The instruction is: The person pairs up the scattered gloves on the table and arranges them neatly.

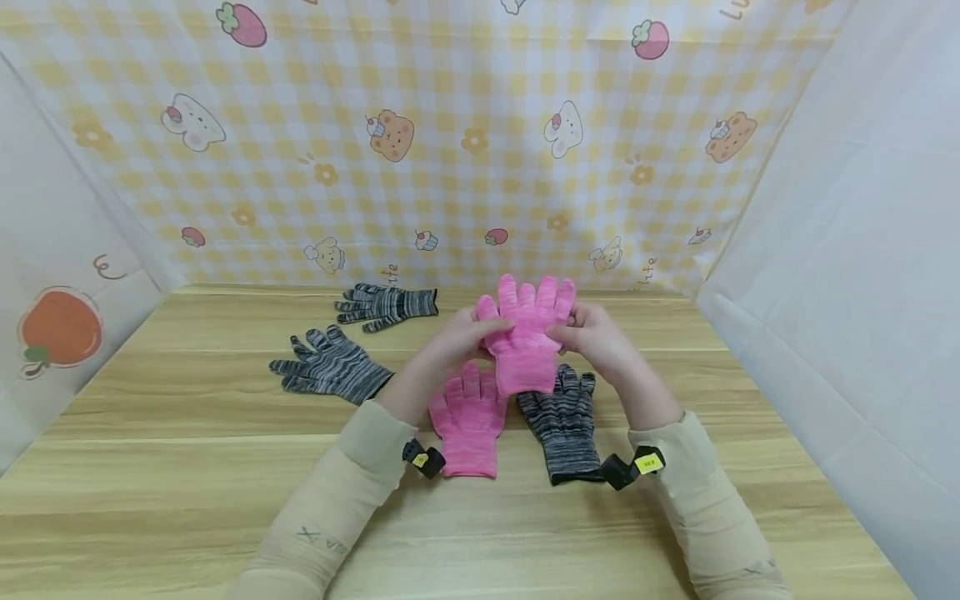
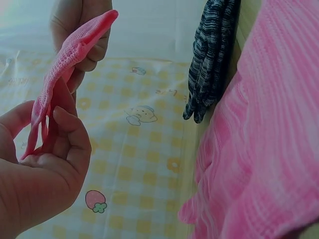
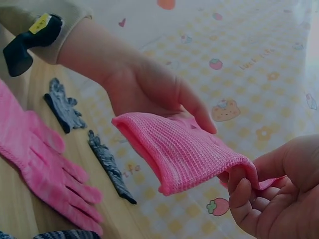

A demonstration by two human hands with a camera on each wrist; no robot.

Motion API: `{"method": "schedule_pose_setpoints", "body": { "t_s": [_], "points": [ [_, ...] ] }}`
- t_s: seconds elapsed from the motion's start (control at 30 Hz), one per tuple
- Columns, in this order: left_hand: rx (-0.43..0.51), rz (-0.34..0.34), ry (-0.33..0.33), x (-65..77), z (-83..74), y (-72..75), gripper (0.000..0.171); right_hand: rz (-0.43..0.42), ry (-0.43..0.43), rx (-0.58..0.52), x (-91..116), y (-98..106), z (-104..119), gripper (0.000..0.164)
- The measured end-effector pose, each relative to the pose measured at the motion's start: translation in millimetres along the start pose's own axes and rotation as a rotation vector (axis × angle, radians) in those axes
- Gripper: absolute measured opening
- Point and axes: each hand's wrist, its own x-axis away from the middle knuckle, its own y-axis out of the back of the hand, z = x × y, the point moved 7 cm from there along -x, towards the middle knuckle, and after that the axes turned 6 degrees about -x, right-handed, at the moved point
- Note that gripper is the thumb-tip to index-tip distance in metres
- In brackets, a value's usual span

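Raised above the table, a pink knitted glove (image 1: 527, 354) hangs between both hands, its fingers pointing away and its cuff toward me. My left hand (image 1: 467, 335) pinches its left side, thumb on top. At the opposite side, my right hand (image 1: 598, 337) grips the edge between thumb and fingers. The right wrist view shows the cuff of the held glove (image 3: 184, 154) hanging open. Below lies a second pink glove (image 1: 470, 437), flat on the wood. Beside it is a dark grey striped glove (image 1: 572, 433), its upper part partly covered by the held one.
Two more grey striped gloves lie to the left: one (image 1: 330, 367) near the left forearm, another (image 1: 390, 306) farther back. The wooden table (image 1: 187, 483) ends at a yellow checked cloth (image 1: 450, 183) behind, with white cloth (image 1: 840, 250) on the right side.
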Motion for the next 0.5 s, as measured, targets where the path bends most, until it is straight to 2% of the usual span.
{"method": "schedule_pose_setpoints", "body": {
  "t_s": [0.13, 0.3, 0.5],
  "points": [
    [-0.043, -0.001, -0.003, 4.4, 1.7, 3.9, 0.026, 0.006, -0.017, 0.023, 3, -4, -5, 0.021],
    [-0.139, -0.014, 0.009, 11.3, 4.8, 10.2, 0.033, 0.009, -0.051, 0.057, 6, -10, -10, 0.025],
    [-0.177, 0.026, 0.011, 22.7, 7.5, 13.8, 0.037, 0.011, -0.061, 0.062, 9, -20, -14, 0.025]
  ]
}}
